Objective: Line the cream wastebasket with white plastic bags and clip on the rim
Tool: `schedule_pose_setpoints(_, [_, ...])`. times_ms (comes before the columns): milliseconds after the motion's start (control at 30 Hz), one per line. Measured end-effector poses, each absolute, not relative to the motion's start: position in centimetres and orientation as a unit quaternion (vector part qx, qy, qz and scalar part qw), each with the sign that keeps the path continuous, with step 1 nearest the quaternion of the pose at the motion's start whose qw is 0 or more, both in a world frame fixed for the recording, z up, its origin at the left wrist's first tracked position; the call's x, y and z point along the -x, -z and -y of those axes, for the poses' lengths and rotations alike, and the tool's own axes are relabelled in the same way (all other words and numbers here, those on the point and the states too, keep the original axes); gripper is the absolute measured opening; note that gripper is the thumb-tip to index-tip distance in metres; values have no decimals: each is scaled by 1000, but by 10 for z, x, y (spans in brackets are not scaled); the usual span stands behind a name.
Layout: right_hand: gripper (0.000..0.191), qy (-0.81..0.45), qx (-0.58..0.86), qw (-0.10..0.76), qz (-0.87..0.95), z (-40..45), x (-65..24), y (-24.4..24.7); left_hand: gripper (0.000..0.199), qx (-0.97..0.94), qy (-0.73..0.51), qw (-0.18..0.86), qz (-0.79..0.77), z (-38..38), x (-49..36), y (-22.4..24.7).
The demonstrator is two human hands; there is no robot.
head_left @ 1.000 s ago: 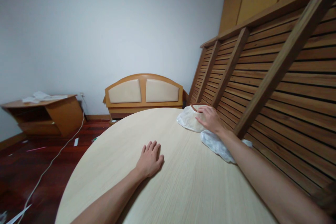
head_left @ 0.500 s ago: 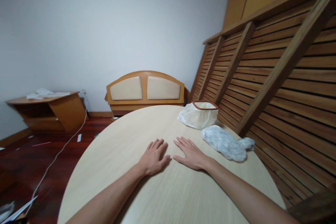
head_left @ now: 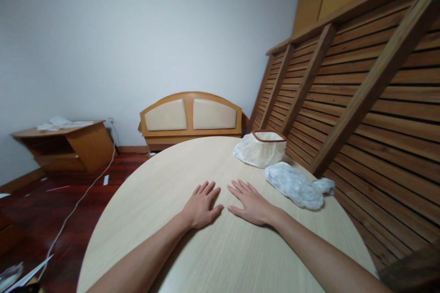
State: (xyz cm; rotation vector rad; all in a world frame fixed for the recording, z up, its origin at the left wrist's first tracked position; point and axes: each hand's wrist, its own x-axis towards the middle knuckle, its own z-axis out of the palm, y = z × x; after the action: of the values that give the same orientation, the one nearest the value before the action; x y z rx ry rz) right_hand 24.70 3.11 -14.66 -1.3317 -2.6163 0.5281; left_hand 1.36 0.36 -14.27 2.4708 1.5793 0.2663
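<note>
My left hand (head_left: 202,206) lies palm down on the pale round table (head_left: 144,219), fingers spread, holding nothing. Beside it my right hand (head_left: 250,203) rests flat in the same way, a small gap between the two thumbs. To the right of my right hand is a crumpled whitish plastic bag (head_left: 295,185), not touched by it. Behind that bag stands a bin-like container (head_left: 263,149) with a brown rim, lined with a white plastic bag. Both hands are open.
A wooden slatted frame (head_left: 371,100) leans along the right side, close to the table edge. Beyond the table is a headboard (head_left: 190,116) with two cream panels. At left, a low wooden desk (head_left: 74,146) bears papers, and a cable (head_left: 80,199) crosses the dark red floor.
The view has shifted very slightly. Both hands stay in place on the table, and the bags and container have not moved.
</note>
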Motion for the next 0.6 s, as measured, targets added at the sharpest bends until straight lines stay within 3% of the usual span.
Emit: schedule_pose_setpoints(600, [84,-175,443,86,875,-31,-247,147,65,-834,-90,101,-535,-4,-13,143])
